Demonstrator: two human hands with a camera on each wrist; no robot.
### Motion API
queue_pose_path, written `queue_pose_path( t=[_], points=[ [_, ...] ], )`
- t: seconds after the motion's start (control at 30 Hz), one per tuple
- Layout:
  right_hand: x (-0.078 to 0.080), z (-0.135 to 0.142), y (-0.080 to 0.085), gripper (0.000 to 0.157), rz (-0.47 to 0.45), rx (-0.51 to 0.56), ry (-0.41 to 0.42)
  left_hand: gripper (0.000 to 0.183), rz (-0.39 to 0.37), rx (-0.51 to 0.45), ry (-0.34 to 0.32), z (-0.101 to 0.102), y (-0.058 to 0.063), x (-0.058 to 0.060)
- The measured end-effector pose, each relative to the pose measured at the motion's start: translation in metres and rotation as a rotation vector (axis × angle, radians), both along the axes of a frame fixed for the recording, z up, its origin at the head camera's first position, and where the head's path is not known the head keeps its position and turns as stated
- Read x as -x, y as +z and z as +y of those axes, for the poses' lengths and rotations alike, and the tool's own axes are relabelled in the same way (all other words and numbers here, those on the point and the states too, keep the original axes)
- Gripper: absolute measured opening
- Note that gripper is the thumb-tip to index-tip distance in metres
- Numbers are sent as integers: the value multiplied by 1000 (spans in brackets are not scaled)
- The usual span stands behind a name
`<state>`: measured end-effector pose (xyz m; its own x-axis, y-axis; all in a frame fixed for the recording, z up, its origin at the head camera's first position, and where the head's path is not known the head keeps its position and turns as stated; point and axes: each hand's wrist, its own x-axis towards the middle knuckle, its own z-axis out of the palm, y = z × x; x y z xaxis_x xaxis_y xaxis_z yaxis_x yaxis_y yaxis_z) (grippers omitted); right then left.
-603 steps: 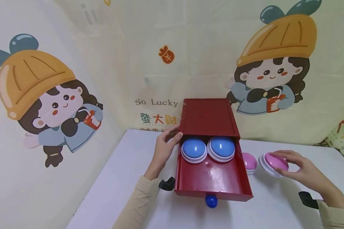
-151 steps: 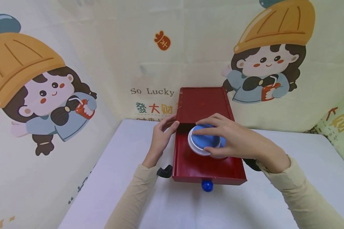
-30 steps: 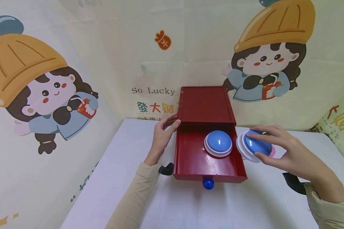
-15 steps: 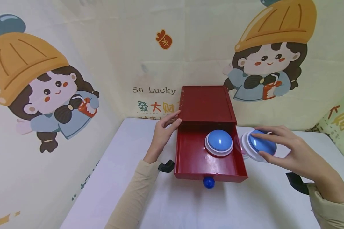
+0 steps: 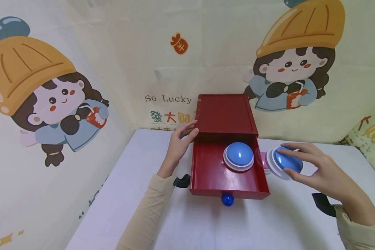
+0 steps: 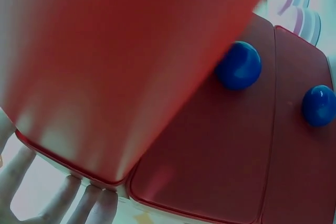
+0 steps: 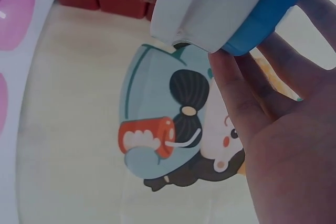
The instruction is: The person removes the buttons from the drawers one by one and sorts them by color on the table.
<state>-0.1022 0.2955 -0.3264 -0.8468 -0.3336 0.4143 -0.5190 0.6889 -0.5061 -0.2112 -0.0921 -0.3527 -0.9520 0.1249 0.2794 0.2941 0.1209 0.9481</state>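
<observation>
My right hand [image 5: 325, 166] grips a blue-domed push button [image 5: 289, 164] by its dome, tilted, just right of the pulled-out red drawer [image 5: 212, 180]. In the right wrist view its white base [image 7: 210, 9] faces away from the fingers. A second blue push button [image 5: 239, 154] sits dome up inside the drawer, toward its right side. My left hand [image 5: 176, 147] rests its fingers along the left side of the red drawer cabinet [image 5: 225, 114]; in the left wrist view the fingertips [image 6: 107, 203] touch its edge.
A pink push button [image 5: 264, 160] stands on the white table [image 5: 237, 225], partly hidden behind the held one; two pink domes [image 7: 16, 14] show in the right wrist view. The drawer's blue knob [image 5: 227, 199] points forward. Lower drawers have blue knobs [image 6: 239, 65]. Printed cloth [image 5: 222, 45] hangs behind.
Twenty seconds ago both blue buttons sat in the drawer and my right hand held a pink one. It has since lifted one blue button out rightward. My left hand has kept its place.
</observation>
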Motion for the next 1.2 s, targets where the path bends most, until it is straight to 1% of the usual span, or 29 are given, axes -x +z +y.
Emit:
queue_pose_path(
  t=[0.2,0.5,0.73,0.87,0.9,1.03,1.1,1.13,1.2],
  points=[
    [-1,2,-9,67,-38,-22,-2,36,1,-5,10,1,-1,-1],
    [0,4,-23,64,-104,-4,-10,37,-29,-14,-7,-1,-1,-2],
    [1,3,-31,61,-106,-24,11,37,-30,-15,-9,-3,1,-2],
    [0,4,-38,59,-98,-36,19,39,-36,-20,-23,-4,0,-1],
    [0,5,-40,58,-95,-38,21,40,-45,-19,-26,-3,3,-3],
    [-1,7,-46,57,-94,-38,21,40,-49,-20,-33,-3,4,-3],
    [-1,7,-49,58,-107,-34,24,39,-50,-21,-32,-3,4,-3],
    [0,8,-50,57,-115,-31,25,39,-42,-23,-31,-4,0,-1],
    [0,8,-53,57,-138,-21,26,38,-38,-24,-30,-4,1,-1]
  ],
)
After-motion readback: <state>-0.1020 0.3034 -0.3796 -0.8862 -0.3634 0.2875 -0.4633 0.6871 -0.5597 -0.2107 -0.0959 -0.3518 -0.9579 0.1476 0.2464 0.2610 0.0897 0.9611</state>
